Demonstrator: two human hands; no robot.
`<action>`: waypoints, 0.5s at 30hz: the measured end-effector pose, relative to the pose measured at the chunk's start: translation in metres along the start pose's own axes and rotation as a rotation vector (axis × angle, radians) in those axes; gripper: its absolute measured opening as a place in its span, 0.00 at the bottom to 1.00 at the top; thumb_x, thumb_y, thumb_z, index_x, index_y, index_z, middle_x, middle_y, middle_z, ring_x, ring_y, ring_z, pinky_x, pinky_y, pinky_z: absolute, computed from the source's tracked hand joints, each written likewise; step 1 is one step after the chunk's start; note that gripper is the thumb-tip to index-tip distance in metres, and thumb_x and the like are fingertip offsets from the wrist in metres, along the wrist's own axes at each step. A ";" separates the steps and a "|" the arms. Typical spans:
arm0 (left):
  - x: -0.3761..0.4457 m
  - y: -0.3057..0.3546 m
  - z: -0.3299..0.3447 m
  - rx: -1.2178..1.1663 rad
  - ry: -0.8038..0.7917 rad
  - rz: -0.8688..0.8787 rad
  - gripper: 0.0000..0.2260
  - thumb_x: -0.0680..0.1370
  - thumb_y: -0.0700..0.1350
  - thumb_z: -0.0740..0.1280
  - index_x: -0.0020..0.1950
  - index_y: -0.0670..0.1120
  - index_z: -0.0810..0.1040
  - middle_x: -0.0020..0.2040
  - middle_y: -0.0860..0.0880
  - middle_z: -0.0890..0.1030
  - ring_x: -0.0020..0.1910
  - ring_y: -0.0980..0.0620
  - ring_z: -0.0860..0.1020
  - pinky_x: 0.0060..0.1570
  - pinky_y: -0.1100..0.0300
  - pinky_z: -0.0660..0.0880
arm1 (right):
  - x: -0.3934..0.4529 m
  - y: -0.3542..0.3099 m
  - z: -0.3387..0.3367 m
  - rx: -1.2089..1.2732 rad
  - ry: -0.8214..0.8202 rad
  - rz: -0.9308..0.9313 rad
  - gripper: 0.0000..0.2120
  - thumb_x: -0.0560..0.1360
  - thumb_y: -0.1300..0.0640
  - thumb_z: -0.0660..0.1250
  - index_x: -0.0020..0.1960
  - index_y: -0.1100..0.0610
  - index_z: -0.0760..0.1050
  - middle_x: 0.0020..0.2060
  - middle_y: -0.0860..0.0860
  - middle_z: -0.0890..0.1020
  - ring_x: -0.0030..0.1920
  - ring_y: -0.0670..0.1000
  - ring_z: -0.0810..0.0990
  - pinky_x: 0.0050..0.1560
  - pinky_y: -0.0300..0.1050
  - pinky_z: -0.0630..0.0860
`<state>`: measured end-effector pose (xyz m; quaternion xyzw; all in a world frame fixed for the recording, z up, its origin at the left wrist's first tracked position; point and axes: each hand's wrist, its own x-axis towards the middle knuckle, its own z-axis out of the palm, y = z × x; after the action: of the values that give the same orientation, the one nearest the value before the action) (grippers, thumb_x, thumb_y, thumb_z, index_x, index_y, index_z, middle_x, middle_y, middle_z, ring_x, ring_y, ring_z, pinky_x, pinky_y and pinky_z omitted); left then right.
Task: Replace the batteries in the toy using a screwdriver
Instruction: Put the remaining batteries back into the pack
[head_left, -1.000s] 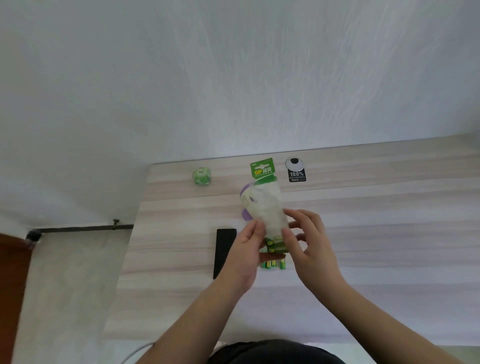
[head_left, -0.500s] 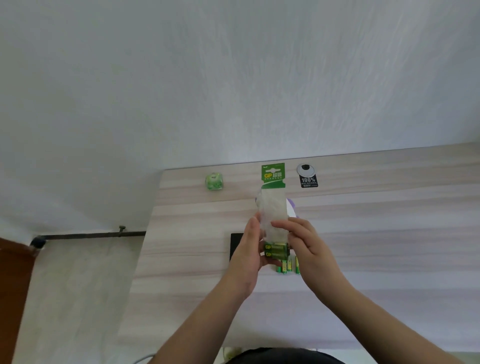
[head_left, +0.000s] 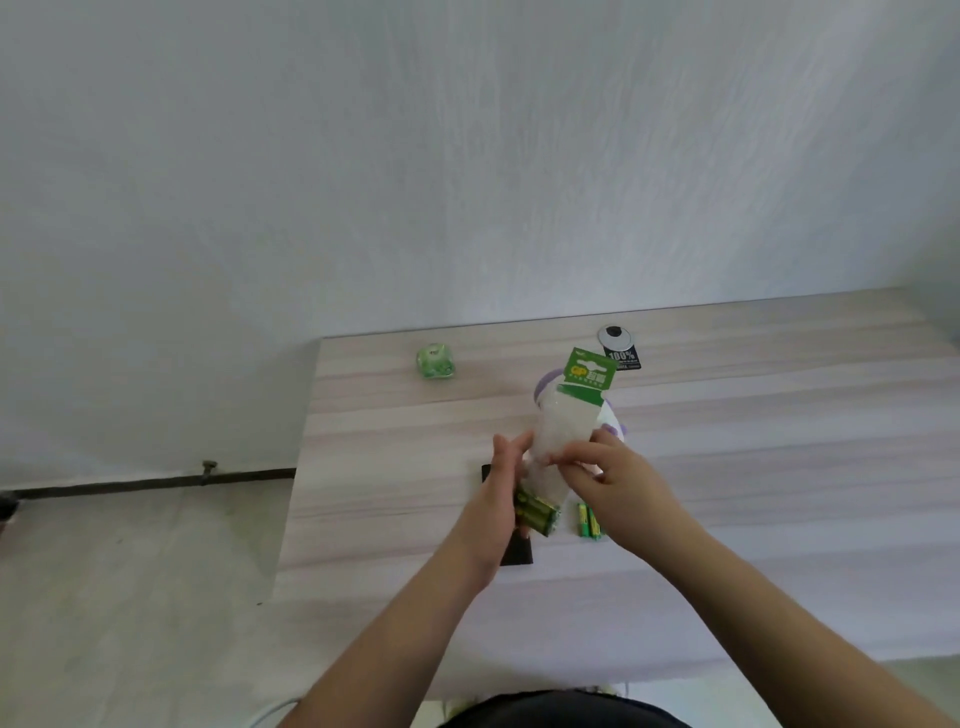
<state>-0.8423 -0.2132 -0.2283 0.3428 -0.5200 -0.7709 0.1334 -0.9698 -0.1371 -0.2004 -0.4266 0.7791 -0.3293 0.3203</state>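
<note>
Held up over the counter (head_left: 779, 415), above its near-middle: a clear battery pack (head_left: 558, 441) with a green card header, tilted so the header leans far and right. Left hand (head_left: 501, 499) cupped against the pack's lower left edge, fingers mostly straight, thumb seemingly hooked under the green batteries (head_left: 537, 514) bunched at the pack's low end. Right hand (head_left: 610, 483) pinching the thin plastic at mid-height with curled fingertips.

Likely light but bottom-heavy, the film soft, crinkly and slippery, the cells hard and prone to roll. Best gripped low, around the cells themselves, not by the floppy sleeve.

Two loose batteries (head_left: 589, 521) lying on the counter just near the right hand. Purple-and-white toy (head_left: 613, 423) partly hidden behind the pack. Black flat object (head_left: 517, 553) under the left wrist. No screwdriver identifiable.
</note>
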 end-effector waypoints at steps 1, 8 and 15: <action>0.000 0.001 -0.004 0.025 -0.005 -0.003 0.24 0.74 0.71 0.44 0.60 0.71 0.74 0.49 0.50 0.82 0.43 0.51 0.72 0.36 0.61 0.67 | 0.001 -0.001 0.003 -0.037 -0.021 0.004 0.11 0.80 0.54 0.61 0.49 0.41 0.80 0.52 0.44 0.75 0.54 0.47 0.74 0.42 0.29 0.67; 0.001 0.009 -0.027 0.216 -0.168 0.080 0.33 0.72 0.64 0.68 0.74 0.59 0.63 0.57 0.56 0.80 0.49 0.64 0.79 0.48 0.68 0.75 | 0.007 -0.014 0.009 -0.011 -0.134 0.006 0.18 0.80 0.58 0.58 0.45 0.38 0.80 0.54 0.42 0.76 0.54 0.44 0.74 0.43 0.28 0.67; 0.011 0.019 -0.026 0.194 -0.084 -0.062 0.11 0.83 0.51 0.58 0.61 0.66 0.70 0.51 0.57 0.80 0.43 0.64 0.79 0.42 0.67 0.75 | 0.014 -0.021 -0.004 -0.034 -0.149 0.058 0.19 0.81 0.60 0.55 0.47 0.38 0.77 0.37 0.40 0.77 0.42 0.43 0.77 0.46 0.31 0.67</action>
<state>-0.8358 -0.2452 -0.2217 0.3376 -0.5866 -0.7342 0.0538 -0.9698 -0.1568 -0.1845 -0.4328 0.7705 -0.2739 0.3795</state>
